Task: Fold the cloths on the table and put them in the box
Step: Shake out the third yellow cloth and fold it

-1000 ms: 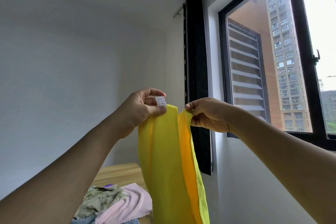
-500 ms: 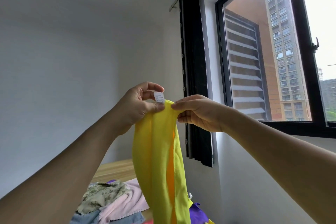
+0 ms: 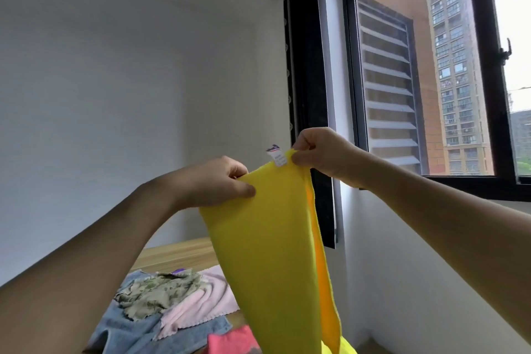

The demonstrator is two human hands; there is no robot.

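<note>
A yellow cloth with an orange inner side hangs in the air in front of me, held up by its top edge. My left hand pinches the top left part of it. My right hand pinches the top right corner, right beside a small white label. The cloth's lower end runs out of the frame at the bottom. Below it on the wooden table lies a heap of cloths: a floral one, a pink one, a denim blue one and a coral one. No box is in view.
A white wall stands behind the table. A black curtain hangs at the corner, next to a black-framed window on the right wall. The table's far edge meets the back wall.
My hands have moved apart along the cloth's top edge, spreading it wider. The label end has passed from my left hand to my right hand's side. The camera has tilted down a little.
</note>
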